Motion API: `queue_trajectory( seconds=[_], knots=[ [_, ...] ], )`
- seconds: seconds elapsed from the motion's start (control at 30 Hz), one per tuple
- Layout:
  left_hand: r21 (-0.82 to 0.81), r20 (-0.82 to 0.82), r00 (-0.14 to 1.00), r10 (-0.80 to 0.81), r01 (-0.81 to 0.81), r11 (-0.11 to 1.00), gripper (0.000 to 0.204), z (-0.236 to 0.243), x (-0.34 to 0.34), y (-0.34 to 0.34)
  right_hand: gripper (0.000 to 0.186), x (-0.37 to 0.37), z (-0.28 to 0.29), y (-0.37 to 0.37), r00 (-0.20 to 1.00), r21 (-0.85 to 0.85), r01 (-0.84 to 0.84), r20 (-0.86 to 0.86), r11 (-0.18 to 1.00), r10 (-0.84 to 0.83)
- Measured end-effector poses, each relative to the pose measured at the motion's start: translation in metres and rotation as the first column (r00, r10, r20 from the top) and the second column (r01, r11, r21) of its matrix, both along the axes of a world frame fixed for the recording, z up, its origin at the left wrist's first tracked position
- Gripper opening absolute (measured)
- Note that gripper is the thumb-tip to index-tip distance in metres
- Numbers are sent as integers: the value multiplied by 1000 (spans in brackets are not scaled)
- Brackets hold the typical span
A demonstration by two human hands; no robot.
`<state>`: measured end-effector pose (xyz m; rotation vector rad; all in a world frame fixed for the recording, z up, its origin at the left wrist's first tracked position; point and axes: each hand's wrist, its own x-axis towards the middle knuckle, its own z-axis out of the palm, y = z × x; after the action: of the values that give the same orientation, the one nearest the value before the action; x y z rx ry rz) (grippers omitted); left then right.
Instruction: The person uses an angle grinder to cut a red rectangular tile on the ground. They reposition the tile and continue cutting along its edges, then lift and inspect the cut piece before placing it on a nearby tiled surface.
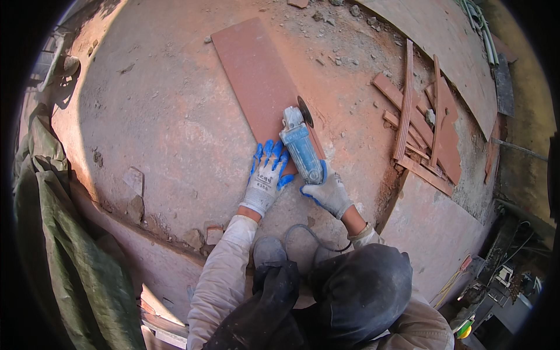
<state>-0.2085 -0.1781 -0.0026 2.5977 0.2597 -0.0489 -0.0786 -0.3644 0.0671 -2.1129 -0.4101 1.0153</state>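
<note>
A long reddish-brown tile (252,73) lies flat on the dusty floor in front of me. My right hand (331,193), in a grey glove with blue coating, is wrapped round the rear of a blue angle grinder (303,150). The grinder lies over the tile's right side, and its dark cutting disc (305,112) stands on edge by the tile's right edge. I cannot tell whether the disc touches the tile. My left hand (266,178), gloved alike, rests with fingers spread on the tile's near end, left of the grinder.
Broken reddish tile strips (417,116) lie piled at the right. Rubble (338,58) is scattered at the far side. A grey cable (309,227) loops near my shoes (269,251). A green tarpaulin (67,233) hangs at the left, and tools (504,280) stand at the lower right.
</note>
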Motion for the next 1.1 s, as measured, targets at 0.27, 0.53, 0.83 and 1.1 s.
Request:
queue_trajectory(
  seconds=[0.27,0.53,0.83,1.1],
  knots=[
    [24,11,1000,-26,25,999,69,1,-1,3,66,3,1,6,1000,-59,17,-12,998,-18],
    [50,-6,1000,-29,29,998,67,4,-1,2,63,5,-7,10,1000,0,25,4,1000,-25],
    [32,-17,1000,-26,27,999,68,3,-2,2,66,8,-9,13,1000,-8,17,19,1000,-17],
    [14,-43,998,-37,37,999,66,3,-3,3,64,13,-5,21,1000,-13,17,12,1000,-17]
  ],
)
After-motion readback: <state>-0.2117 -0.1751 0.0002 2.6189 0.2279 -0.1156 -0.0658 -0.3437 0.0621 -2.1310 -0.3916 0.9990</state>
